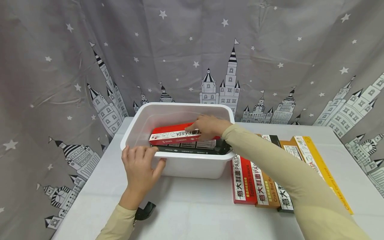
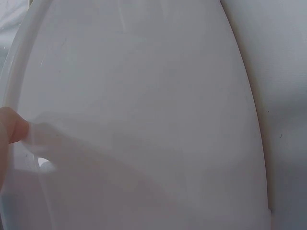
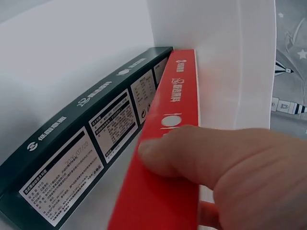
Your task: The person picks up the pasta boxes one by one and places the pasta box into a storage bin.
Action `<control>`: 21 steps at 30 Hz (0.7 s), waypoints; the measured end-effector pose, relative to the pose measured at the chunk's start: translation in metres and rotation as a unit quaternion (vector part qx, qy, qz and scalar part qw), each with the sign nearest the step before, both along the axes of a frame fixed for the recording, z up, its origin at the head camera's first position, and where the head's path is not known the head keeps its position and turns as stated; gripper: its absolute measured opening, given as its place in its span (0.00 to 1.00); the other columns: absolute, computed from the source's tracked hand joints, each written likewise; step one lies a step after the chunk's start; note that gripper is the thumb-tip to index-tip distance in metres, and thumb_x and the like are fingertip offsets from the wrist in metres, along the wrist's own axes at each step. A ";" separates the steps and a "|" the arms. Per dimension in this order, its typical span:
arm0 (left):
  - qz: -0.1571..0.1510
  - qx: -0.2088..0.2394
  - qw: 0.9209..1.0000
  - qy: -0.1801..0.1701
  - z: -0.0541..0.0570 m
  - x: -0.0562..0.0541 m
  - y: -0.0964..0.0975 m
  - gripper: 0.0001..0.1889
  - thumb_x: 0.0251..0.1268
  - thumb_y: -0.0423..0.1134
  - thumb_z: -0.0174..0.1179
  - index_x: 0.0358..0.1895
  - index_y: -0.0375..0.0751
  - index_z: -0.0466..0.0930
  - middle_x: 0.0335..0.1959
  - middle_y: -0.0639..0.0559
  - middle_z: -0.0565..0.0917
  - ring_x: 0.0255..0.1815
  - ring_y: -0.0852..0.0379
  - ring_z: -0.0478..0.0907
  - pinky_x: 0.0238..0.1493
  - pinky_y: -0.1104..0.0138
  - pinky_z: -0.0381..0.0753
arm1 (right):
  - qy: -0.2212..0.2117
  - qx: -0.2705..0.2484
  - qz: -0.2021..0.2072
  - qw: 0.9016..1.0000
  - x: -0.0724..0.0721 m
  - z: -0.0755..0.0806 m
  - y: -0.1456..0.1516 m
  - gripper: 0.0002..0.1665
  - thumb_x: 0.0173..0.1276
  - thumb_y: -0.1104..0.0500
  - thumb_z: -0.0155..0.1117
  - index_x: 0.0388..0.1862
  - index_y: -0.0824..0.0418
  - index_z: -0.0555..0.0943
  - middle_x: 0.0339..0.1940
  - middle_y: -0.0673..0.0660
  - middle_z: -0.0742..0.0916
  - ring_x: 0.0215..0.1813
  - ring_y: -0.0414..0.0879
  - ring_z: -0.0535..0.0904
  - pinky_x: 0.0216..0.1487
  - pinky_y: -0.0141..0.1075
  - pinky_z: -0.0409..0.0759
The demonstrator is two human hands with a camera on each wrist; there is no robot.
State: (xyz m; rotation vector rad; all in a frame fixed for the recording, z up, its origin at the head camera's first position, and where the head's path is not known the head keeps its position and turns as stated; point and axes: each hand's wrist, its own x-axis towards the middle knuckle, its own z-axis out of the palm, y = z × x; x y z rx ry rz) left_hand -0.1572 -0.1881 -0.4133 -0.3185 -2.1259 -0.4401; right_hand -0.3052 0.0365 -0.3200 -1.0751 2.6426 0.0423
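A white plastic bin (image 1: 192,168) stands on the table, and my left hand (image 1: 140,168) grips its near left rim, fingers over the edge and thumb outside. In the left wrist view only a thumb tip and the bin's outer wall (image 2: 144,96) show. Inside the bin my right hand (image 1: 210,126) holds a red pasta box (image 1: 171,133) with its thumb across the narrow side, as the right wrist view (image 3: 168,143) shows. A dark green pasta box (image 3: 91,115) stands on its edge along the bin's near wall, beside the red one.
Right of the bin, several pasta boxes lie side by side: a red tomato sauce box (image 1: 243,183), a brown crab roe box (image 1: 264,186), a black box (image 1: 285,198) and a yellow chicken curry box (image 1: 330,176). A grey castle-print curtain (image 1: 180,50) hangs behind the white table (image 1: 192,213).
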 end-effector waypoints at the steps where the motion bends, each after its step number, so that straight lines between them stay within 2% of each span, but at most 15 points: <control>1: 0.000 0.001 1.000 0.001 0.000 0.000 0.000 0.16 0.58 0.46 0.55 0.40 0.36 0.79 0.34 0.38 0.76 0.43 0.36 0.69 0.64 0.31 0.57 | -0.001 -0.005 -0.003 1.000 0.000 0.000 0.000 0.41 0.62 0.56 0.73 0.74 0.36 0.72 0.71 0.56 0.78 0.70 0.53 0.71 0.70 0.52 0.74; 7: -0.001 0.002 1.000 0.003 0.000 0.000 0.000 0.16 0.58 0.46 0.55 0.40 0.36 0.79 0.34 0.38 0.76 0.43 0.37 0.69 0.64 0.31 0.57 | 0.011 -0.014 -0.009 1.000 0.000 0.000 0.000 0.46 0.60 0.66 0.70 0.76 0.38 0.70 0.66 0.58 0.79 0.63 0.53 0.73 0.67 0.48 0.75; 21: 0.001 0.000 1.000 -0.001 0.001 0.000 0.000 0.15 0.58 0.45 0.55 0.41 0.36 0.79 0.34 0.38 0.77 0.43 0.37 0.69 0.64 0.32 0.57 | 0.006 -0.018 0.003 1.000 0.003 0.002 -0.001 0.44 0.62 0.67 0.68 0.75 0.40 0.71 0.64 0.59 0.79 0.62 0.51 0.73 0.66 0.44 0.75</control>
